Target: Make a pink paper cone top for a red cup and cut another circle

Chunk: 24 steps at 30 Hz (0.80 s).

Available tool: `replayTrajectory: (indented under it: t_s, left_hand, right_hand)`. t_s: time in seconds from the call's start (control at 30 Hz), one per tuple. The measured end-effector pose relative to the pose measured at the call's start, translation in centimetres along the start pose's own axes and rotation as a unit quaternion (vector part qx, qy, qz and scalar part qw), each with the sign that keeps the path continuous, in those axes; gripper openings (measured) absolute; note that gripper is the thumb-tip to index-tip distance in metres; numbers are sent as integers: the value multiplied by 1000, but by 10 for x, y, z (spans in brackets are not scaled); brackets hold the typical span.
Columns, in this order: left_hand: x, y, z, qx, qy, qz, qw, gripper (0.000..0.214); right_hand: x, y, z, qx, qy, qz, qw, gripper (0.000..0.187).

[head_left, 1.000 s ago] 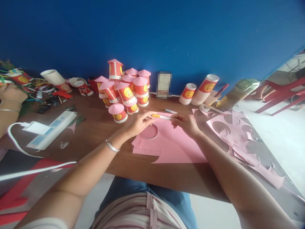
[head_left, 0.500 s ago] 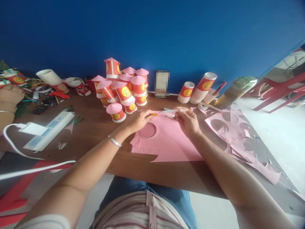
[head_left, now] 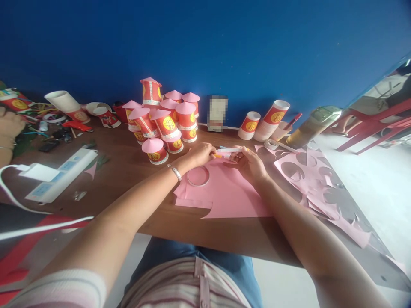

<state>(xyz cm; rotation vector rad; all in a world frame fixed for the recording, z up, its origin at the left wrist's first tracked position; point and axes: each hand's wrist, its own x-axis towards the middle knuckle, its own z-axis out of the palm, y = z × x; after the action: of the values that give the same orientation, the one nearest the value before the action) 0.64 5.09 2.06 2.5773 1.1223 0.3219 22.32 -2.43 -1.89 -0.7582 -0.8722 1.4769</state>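
My left hand (head_left: 203, 154) is closed, with a small yellow-orange piece (head_left: 218, 155) at its fingertips. My right hand (head_left: 252, 162) pinches a slim white pen-like stick (head_left: 231, 150), whose exact kind is unclear. The stick's left end meets the left fingertips. Both hands are over a pink paper sheet (head_left: 237, 192). On the sheet, below my left hand, lies a thin ring (head_left: 198, 176). Left of the hands stand several red paper cups with pink cone tops (head_left: 154, 150), some stacked.
Pink paper scraps with round cutouts (head_left: 321, 184) lie at right. Behind are cup stacks (head_left: 272, 121), a tape roll (head_left: 271, 144) and a bottle (head_left: 313, 126). A power strip (head_left: 61, 175) lies at left. Another person's hand (head_left: 11, 128) is at far left.
My left hand has moved right and slightly up, bringing the yellow-orange piece to the stick's end. The two hands are closer together.
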Motion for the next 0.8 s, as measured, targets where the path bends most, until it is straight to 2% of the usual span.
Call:
replayTrajectory:
  t_s: [0.13, 0.27, 0.4, 0.5, 0.63, 0.7, 0.8]
  left_hand:
    - [1, 1, 3, -47, -5, -27, 999, 17]
    - [-5, -7, 8, -132, 24, -55, 989, 20]
    - [-25, -19, 7, -173, 76, -20, 982, 22]
    - [-48, -27, 4, -132, 102, 14, 986, 19]
    - [-79, -32, 2, -63, 140, 20, 988, 18]
    - [-91, -30, 1, -39, 139, 28, 989, 20]
    - [-102, -24, 0, -9, 108, 40, 993, 34]
  right_hand:
    - [1, -1, -2, -13, 25, -37, 999, 33]
    - [1, 0, -1, -43, 55, -81, 994, 32]
    - [-2, 4, 4, -59, 61, -96, 992, 34]
    - [-4, 5, 8, -67, 69, -87, 992, 38]
    - [-6, 8, 11, -82, 85, -71, 990, 40]
    - [-7, 9, 12, -90, 85, -70, 990, 41]
    - [-7, 9, 12, -103, 76, -69, 989, 41]
